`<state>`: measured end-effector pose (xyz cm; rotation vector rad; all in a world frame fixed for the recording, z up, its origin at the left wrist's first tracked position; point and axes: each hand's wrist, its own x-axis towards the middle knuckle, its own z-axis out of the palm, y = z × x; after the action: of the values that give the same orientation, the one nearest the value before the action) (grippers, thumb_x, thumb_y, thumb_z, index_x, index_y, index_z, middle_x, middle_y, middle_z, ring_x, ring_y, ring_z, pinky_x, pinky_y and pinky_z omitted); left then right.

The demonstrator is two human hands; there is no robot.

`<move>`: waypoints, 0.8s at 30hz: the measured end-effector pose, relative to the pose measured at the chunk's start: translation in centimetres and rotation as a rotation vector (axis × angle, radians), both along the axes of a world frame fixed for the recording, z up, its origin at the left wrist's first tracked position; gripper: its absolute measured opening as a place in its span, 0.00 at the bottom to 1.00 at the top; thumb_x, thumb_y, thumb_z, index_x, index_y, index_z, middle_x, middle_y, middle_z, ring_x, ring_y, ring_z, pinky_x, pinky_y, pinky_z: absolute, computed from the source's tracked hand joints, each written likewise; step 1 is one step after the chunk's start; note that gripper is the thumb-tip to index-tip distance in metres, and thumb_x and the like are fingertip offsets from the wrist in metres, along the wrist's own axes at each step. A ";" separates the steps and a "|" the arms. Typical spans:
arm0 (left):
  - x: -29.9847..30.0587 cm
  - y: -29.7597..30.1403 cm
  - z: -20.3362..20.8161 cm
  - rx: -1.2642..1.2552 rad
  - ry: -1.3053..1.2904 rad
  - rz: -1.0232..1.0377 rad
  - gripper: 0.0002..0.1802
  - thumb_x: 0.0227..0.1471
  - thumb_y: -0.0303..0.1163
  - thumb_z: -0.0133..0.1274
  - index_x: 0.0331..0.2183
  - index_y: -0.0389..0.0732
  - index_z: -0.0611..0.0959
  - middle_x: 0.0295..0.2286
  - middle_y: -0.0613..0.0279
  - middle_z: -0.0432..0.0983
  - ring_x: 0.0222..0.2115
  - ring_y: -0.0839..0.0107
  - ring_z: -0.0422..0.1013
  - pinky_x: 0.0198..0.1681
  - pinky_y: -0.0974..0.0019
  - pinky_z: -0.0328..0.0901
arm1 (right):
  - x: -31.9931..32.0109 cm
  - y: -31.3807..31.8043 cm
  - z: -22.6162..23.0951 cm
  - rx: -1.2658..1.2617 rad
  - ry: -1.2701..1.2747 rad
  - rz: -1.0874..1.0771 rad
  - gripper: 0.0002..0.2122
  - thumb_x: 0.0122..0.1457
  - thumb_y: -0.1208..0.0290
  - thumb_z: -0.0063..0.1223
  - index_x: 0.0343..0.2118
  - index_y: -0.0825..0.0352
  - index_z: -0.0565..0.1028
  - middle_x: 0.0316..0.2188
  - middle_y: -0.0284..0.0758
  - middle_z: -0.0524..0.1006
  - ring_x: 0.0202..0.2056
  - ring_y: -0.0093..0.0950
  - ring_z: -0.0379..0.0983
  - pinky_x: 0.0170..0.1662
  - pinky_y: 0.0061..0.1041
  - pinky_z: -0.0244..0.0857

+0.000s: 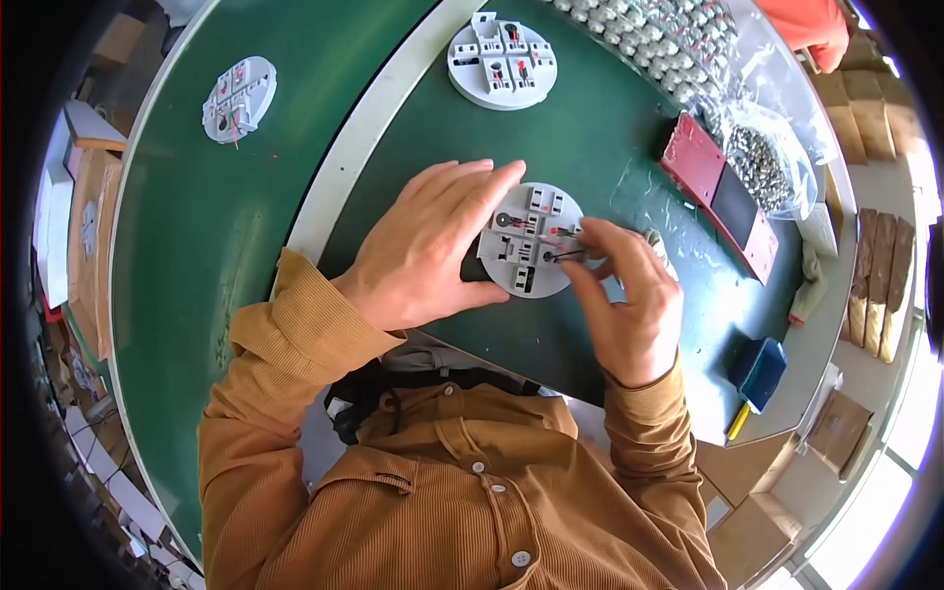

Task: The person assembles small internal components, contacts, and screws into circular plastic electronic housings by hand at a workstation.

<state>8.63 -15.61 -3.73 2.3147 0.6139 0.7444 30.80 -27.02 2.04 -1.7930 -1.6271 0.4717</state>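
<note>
In front of me on the green table lies a round white plastic base [535, 281] with raised slots and small red and black parts. My left hand [425, 246] is stretched out at its left side, fingers and thumb spread around the rim; the thumb tip rests at the lower-left edge. My right hand [634, 300] is over the base's right side, thumb and fingertips pinched on a thin black wire [566, 256]. That wire runs to a black spot in one slot. A red piece [557, 232] sits just above it. The right fingers partly cover the wire's outer end.
A similar round base [502, 93] stands farther off, another [239, 98] beyond the pale divider strip [366, 118]. At right are a red-and-black block [723, 192], a bag of small metal parts [762, 167], many silvery pieces [659, 39] and a blue brush [759, 372] with a yellow handle.
</note>
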 end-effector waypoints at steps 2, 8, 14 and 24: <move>-0.1 0.3 0.1 -0.005 0.008 0.005 0.68 0.30 0.28 0.82 0.73 0.36 0.67 0.62 0.52 0.78 0.63 0.52 0.72 0.73 0.47 0.61 | -1.6 0.6 0.3 0.009 -0.032 0.041 0.20 0.55 0.85 0.71 0.52 0.69 0.85 0.42 0.35 0.87 0.37 0.28 0.80 0.41 0.25 0.76; -0.3 0.3 -0.2 -0.012 -0.015 0.021 0.65 0.33 0.28 0.81 0.73 0.37 0.67 0.61 0.55 0.79 0.63 0.55 0.72 0.72 0.48 0.63 | -3.8 2.5 0.1 0.103 -0.209 0.268 0.23 0.52 0.82 0.73 0.53 0.69 0.85 0.41 0.36 0.87 0.38 0.32 0.81 0.42 0.27 0.77; -0.1 0.5 -0.4 -0.040 -0.038 -0.002 0.65 0.34 0.27 0.81 0.73 0.37 0.67 0.62 0.55 0.78 0.63 0.55 0.72 0.72 0.48 0.63 | -3.6 2.6 -0.5 0.096 -0.214 0.319 0.24 0.51 0.80 0.75 0.54 0.68 0.84 0.47 0.37 0.86 0.40 0.34 0.80 0.46 0.31 0.77; -0.4 0.4 1.3 -0.110 -0.058 -0.043 0.34 0.38 0.23 0.77 0.52 0.39 0.87 0.46 0.60 0.80 0.42 0.60 0.77 0.49 0.59 0.73 | 0.1 1.0 -2.7 0.030 -0.124 0.289 0.54 0.47 0.51 0.83 0.77 0.64 0.65 0.76 0.54 0.61 0.76 0.60 0.55 0.76 0.56 0.56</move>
<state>8.23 -15.16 -2.40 2.1910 0.5631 0.7370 30.92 -26.07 -0.66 -1.5988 -1.9824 0.4689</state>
